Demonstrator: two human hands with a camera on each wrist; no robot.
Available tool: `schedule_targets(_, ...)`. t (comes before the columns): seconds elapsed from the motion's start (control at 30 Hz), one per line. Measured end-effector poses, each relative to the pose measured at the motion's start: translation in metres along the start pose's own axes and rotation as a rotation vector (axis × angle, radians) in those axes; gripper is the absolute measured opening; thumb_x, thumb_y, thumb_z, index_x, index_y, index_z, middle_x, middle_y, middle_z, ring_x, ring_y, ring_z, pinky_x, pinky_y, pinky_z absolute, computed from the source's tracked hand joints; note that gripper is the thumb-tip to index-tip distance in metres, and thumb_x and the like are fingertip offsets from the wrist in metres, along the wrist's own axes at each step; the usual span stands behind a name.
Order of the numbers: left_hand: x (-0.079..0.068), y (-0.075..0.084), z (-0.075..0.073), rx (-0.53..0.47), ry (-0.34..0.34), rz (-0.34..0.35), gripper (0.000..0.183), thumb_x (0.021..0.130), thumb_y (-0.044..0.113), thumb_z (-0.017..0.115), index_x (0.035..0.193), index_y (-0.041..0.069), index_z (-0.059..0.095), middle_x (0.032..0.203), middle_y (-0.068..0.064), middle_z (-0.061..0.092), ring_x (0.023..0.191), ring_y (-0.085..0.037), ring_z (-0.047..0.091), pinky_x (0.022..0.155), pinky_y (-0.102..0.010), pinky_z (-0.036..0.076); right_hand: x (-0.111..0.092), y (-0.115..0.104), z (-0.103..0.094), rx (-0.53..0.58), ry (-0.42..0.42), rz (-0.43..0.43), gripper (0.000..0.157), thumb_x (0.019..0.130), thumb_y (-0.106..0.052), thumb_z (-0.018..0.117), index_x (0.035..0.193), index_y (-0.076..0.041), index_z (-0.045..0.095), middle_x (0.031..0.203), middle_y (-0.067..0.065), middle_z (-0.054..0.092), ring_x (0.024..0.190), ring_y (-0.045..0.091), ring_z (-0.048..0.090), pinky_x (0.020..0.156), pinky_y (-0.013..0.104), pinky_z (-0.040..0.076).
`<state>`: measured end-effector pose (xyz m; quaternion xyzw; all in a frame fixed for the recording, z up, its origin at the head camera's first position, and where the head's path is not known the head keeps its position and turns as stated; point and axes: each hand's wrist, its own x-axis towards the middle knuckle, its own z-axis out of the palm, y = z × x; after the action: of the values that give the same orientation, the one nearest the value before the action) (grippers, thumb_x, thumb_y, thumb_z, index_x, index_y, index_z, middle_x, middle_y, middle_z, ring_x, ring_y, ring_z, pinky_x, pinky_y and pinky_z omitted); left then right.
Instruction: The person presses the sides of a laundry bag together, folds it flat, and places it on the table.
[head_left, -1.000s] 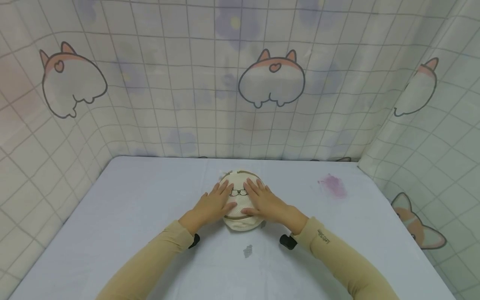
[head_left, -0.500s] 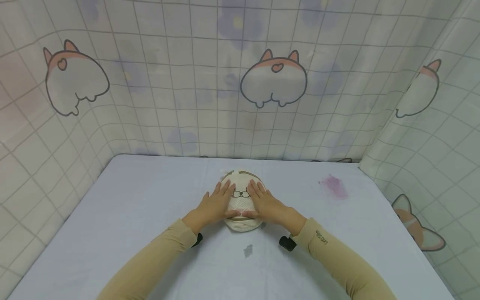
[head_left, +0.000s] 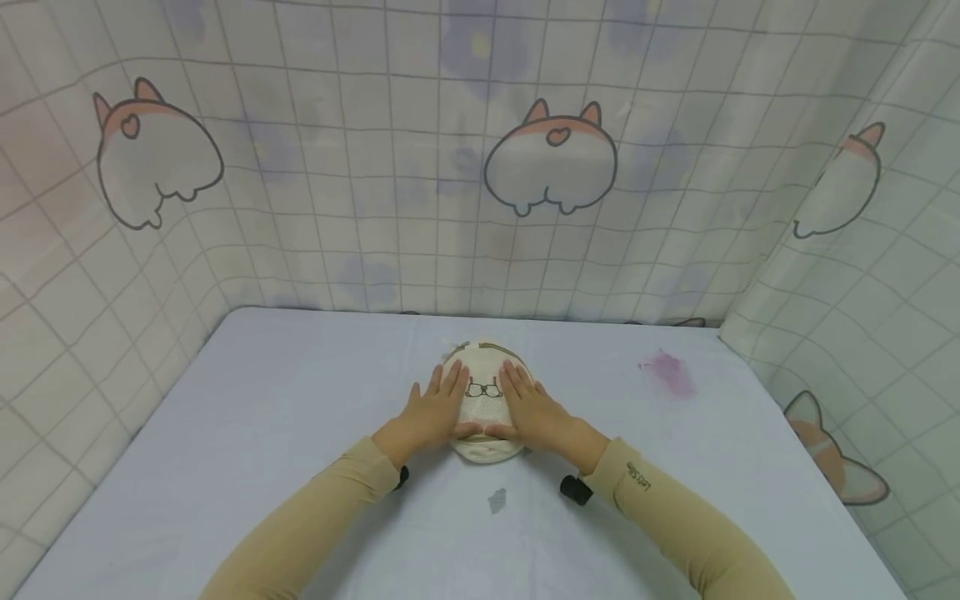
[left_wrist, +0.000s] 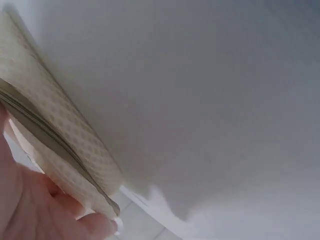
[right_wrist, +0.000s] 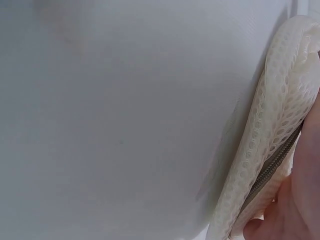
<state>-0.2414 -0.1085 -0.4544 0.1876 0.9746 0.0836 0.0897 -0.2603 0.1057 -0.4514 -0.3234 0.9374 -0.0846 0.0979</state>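
Note:
A round cream mesh laundry bag (head_left: 482, 410) with a glasses print lies on the white table in the head view. My left hand (head_left: 432, 414) rests on its left side with fingers extended forward. Across from it my right hand (head_left: 542, 415) lies on the right side, fingers likewise extended. The two thumbs point toward each other near the front rim. A brown zipper (left_wrist: 50, 135) runs round the bag's side in the left wrist view. The right wrist view shows the zipper (right_wrist: 270, 167) beside that hand. Palms and fingers cover much of the bag's sides.
White cloth covers the table (head_left: 285, 417). A grey patch (head_left: 497, 501) marks it in front of the bag, and a pink stain (head_left: 669, 372) lies back right. A grid-patterned curtain (head_left: 360, 208) with cartoon corgis surrounds the back and sides.
Both thumbs have moved closer together near the bag's front rim, and the left hand has shifted slightly right. The head view has shifted a little. The bag stays under both hands.

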Motion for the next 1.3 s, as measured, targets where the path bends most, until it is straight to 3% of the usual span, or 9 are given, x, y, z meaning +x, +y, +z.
schedule_targets(0.2,-0.002,0.001,-0.002,0.058,-0.051,0.004,0.092,0.104,0.056,0.049,0.163,0.0,0.008,0.17,-0.019,0.001,0.154,-0.044,0.005,0.115,-0.072,0.019,0.001,0.001,0.0,-0.016,-0.023,-0.005,0.098,0.103,-0.055,0.052,0.16,0.009,0.005,0.168,0.025,-0.004,0.154,0.043,-0.002,0.121,0.061,0.017)
schedule_targets(0.43,-0.001,0.002,-0.001,0.091,-0.046,0.014,0.089,0.105,0.057,0.045,0.163,0.0,0.009,0.17,-0.019,0.002,0.154,-0.044,0.006,0.114,-0.072,0.021,0.002,0.005,0.004,-0.038,-0.035,-0.018,0.095,0.105,-0.054,0.049,0.159,0.01,0.005,0.167,0.027,-0.005,0.154,0.043,-0.003,0.121,0.061,0.016)
schedule_targets(1.07,0.003,0.01,-0.007,0.081,-0.142,-0.048,0.088,0.106,0.057,0.043,0.163,0.0,0.008,0.17,-0.018,-0.002,0.155,-0.042,0.004,0.117,-0.071,0.017,0.008,0.003,-0.004,-0.044,-0.162,0.01,0.093,0.106,-0.053,0.047,0.161,0.007,0.002,0.168,0.024,-0.009,0.154,0.042,-0.006,0.122,0.06,0.012)
schedule_targets(1.3,0.003,0.009,-0.01,0.075,-0.143,-0.056,0.087,0.106,0.055,0.045,0.163,0.0,0.009,0.17,-0.018,0.0,0.155,-0.041,0.007,0.117,-0.069,0.018,0.01,0.004,-0.005,-0.041,-0.181,0.011,0.092,0.106,-0.054,0.045,0.161,0.005,0.001,0.169,0.022,-0.01,0.154,0.04,-0.008,0.123,0.058,0.01)
